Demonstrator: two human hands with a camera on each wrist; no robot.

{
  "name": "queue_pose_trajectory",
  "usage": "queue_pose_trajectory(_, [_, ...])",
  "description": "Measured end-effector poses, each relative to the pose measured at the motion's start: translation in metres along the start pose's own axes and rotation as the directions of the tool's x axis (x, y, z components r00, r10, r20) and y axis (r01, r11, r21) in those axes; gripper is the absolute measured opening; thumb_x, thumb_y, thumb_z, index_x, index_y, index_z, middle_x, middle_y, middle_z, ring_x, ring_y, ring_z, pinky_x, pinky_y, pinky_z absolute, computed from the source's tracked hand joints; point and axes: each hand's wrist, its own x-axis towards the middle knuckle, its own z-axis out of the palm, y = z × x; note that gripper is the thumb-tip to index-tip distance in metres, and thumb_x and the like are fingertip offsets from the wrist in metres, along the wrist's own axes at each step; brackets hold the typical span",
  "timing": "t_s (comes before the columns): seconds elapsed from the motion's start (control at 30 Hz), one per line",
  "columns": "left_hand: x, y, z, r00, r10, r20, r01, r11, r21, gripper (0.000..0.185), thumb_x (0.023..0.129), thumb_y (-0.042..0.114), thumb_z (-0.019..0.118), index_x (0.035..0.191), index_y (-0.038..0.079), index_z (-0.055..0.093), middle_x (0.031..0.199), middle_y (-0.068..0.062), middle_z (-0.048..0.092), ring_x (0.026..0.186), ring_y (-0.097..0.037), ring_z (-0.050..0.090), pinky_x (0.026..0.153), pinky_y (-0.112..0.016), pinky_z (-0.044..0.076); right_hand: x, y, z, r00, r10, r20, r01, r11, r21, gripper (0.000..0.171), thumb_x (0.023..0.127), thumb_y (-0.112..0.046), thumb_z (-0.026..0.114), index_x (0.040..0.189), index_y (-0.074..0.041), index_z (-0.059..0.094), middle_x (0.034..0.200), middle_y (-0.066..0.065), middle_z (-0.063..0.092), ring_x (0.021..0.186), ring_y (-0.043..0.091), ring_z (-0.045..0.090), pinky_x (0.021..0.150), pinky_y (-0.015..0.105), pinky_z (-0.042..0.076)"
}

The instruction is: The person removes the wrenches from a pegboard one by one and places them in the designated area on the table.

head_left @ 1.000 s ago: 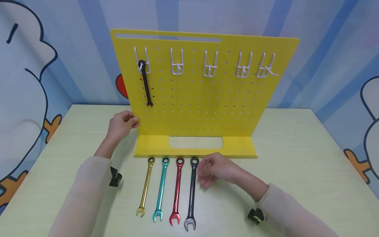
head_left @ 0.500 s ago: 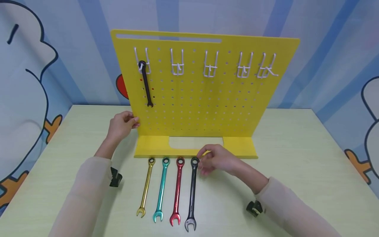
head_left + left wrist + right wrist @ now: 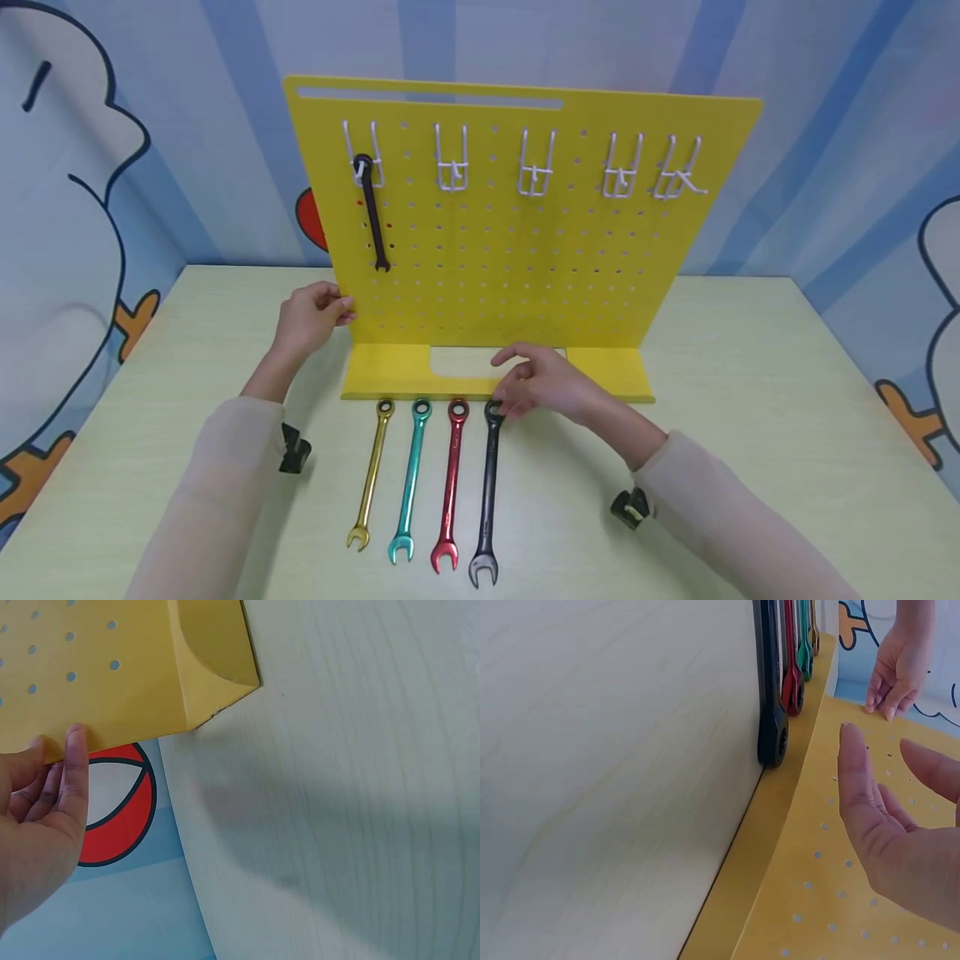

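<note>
At the left edge of a yellow pegboard [image 3: 510, 292], my left hand [image 3: 306, 318] pinches the panel between thumb and fingers; the left wrist view shows the grip at the board's side. My right hand [image 3: 546, 385] hovers over the ring end of a black combination wrench [image 3: 489, 483]. In the right wrist view its thumb and fingers are spread apart, with a gap to that wrench. Left of it lie a red wrench [image 3: 452, 475], a green wrench [image 3: 412, 475] and a gold wrench [image 3: 372, 475], ring ends toward the board. A smaller black wrench [image 3: 372, 217] hangs from the leftmost hook.
More white wire hooks stick out along the top, among them a second hook [image 3: 452, 171], a middle hook [image 3: 535, 175] and a far-right hook [image 3: 677, 177]. The board's foot [image 3: 382, 371] stands on the pale table [image 3: 735, 375], against a cartoon-printed backdrop [image 3: 517, 42].
My right hand has moved up and slightly left, from beside the black wrench's ring end to over it. The left hand keeps its grip on the pegboard; the wrenches have not moved.
</note>
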Motion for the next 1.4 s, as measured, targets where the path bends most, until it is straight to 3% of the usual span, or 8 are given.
queue_pose_trajectory(0.27, [0.001, -0.001, 0.000, 1.000, 0.003, -0.004, -0.003, 1.000, 0.009, 0.025, 0.095, 0.015, 0.050, 0.107, -0.006, 0.055, 0.100, -0.022, 0.061, 0.089, -0.030, 0.063, 0.081, -0.038, 0.052, 0.009, -0.012, 0.000, 0.999, -0.042, -0.003, 0.042, 0.998, -0.043, 0.036, 0.088, 0.005, 0.054, 0.123, 0.005, 0.045, 0.100, 0.027, 0.059, 0.088, 0.037, 0.061, 0.076, 0.042, 0.054])
queue_pose_trajectory(0.6, [0.002, -0.001, 0.001, 1.000, -0.005, -0.011, 0.005, 1.000, 0.011, 0.026, 0.094, 0.016, 0.051, 0.107, -0.006, 0.055, 0.101, -0.021, 0.061, 0.088, -0.028, 0.063, 0.083, -0.037, 0.052, 0.020, -0.026, 0.004, 0.995, -0.095, 0.000, 0.095, 0.993, -0.066, 0.033, 0.090, 0.001, 0.054, 0.122, 0.004, 0.046, 0.108, 0.027, 0.057, 0.099, 0.040, 0.056, 0.086, 0.047, 0.049])
queue_pose_trajectory(0.87, [0.013, -0.014, 0.005, 0.999, -0.005, -0.046, 0.008, 0.998, 0.061, 0.021, 0.093, 0.020, 0.054, 0.101, 0.001, 0.057, 0.093, -0.013, 0.063, 0.077, -0.015, 0.064, 0.069, -0.047, 0.053, 0.031, -0.038, 0.005, 0.986, -0.165, 0.002, 0.165, 0.984, -0.065, 0.035, 0.090, 0.002, 0.052, 0.124, 0.006, 0.044, 0.108, 0.023, 0.057, 0.102, 0.038, 0.055, 0.088, 0.048, 0.047])
queue_pose_trajectory(1.03, [0.009, -0.010, 0.003, 1.000, 0.000, -0.026, 0.000, 1.000, -0.007, 0.026, 0.093, 0.018, 0.054, 0.104, -0.005, 0.055, 0.094, -0.019, 0.062, 0.082, -0.025, 0.064, 0.075, -0.033, 0.055, 0.035, -0.052, 0.005, 0.982, -0.188, -0.001, 0.187, 0.980, -0.069, 0.036, 0.090, 0.001, 0.053, 0.125, 0.005, 0.044, 0.109, 0.022, 0.057, 0.100, 0.032, 0.057, 0.086, 0.040, 0.050])
queue_pose_trajectory(1.13, [0.010, -0.010, 0.004, 0.999, -0.010, -0.034, 0.010, 1.000, 0.007, 0.024, 0.092, 0.018, 0.054, 0.103, -0.004, 0.056, 0.094, -0.018, 0.062, 0.081, -0.023, 0.064, 0.075, -0.036, 0.055, 0.037, -0.059, 0.005, 0.979, -0.202, 0.008, 0.202, 0.977, -0.061, 0.037, 0.090, 0.001, 0.054, 0.125, 0.005, 0.044, 0.113, 0.024, 0.055, 0.100, 0.030, 0.057, 0.088, 0.040, 0.049])
queue_pose_trajectory(1.23, [0.009, -0.008, 0.005, 0.999, -0.019, -0.048, 0.022, 0.999, 0.048, 0.021, 0.093, 0.018, 0.054, 0.102, -0.001, 0.056, 0.093, -0.015, 0.062, 0.079, -0.018, 0.064, 0.075, -0.048, 0.052, 0.038, -0.066, 0.006, 0.978, -0.209, 0.012, 0.209, 0.976, -0.054, 0.037, 0.090, 0.001, 0.055, 0.125, 0.004, 0.044, 0.116, 0.024, 0.053, 0.100, 0.027, 0.057, 0.089, 0.041, 0.048])
queue_pose_trajectory(1.4, [0.004, -0.003, 0.003, 0.999, -0.010, -0.033, 0.011, 1.000, 0.026, 0.023, 0.093, 0.016, 0.053, 0.105, -0.004, 0.055, 0.097, -0.019, 0.062, 0.083, -0.023, 0.064, 0.079, -0.044, 0.052, 0.041, -0.073, 0.007, 0.976, -0.216, 0.012, 0.217, 0.975, -0.053, 0.038, 0.089, 0.001, 0.055, 0.125, 0.003, 0.044, 0.117, 0.023, 0.053, 0.104, 0.030, 0.055, 0.088, 0.036, 0.049])
